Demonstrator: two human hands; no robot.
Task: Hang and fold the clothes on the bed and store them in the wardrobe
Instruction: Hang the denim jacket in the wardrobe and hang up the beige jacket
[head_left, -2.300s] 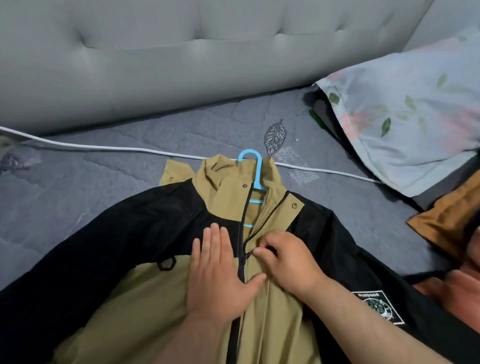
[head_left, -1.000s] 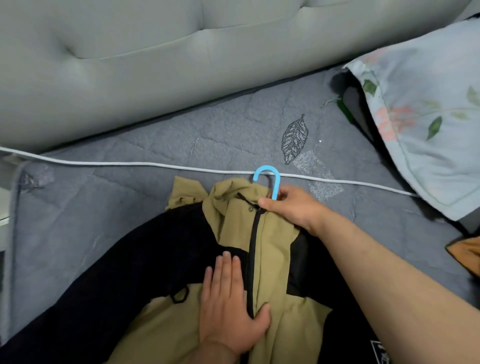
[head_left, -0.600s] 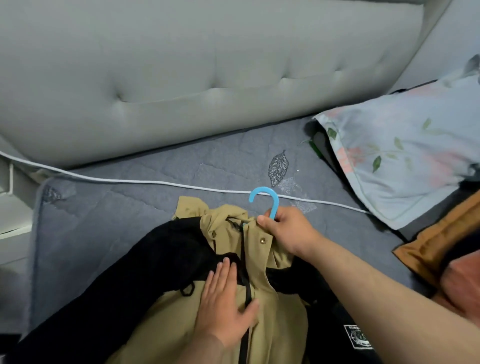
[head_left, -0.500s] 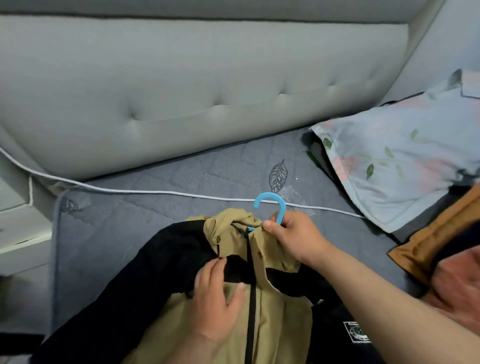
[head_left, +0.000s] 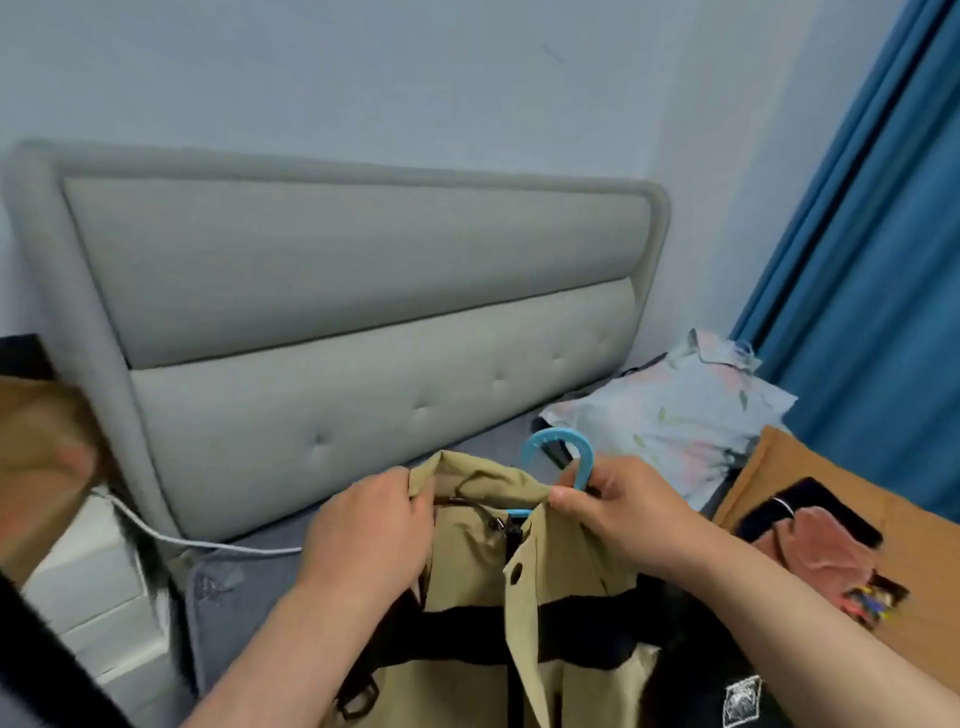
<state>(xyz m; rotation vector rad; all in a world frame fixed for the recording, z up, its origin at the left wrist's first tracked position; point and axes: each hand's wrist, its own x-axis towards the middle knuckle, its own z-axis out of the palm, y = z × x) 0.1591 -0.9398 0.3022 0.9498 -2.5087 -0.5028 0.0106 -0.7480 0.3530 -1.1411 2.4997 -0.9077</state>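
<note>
I've got my right hand (head_left: 618, 512) pinched around the neck of the blue hanger (head_left: 563, 460), just under its hook, because that's the one point that carries the whole tan-and-black jacket (head_left: 519, 597). My left hand (head_left: 371, 530) is closed on the collar at the left shoulder, I reckon to keep the fabric seated on the hanger so it doesn't slide off. The jacket is lifted in front of me, near the bed (head_left: 249, 577), its front zipped part-way with the collar open. The grey headboard (head_left: 363, 338) sits far behind, a floral pillow (head_left: 675, 415) to the right. The hook points up and free, ready for a wardrobe rail, though no wardrobe is in view.
</note>
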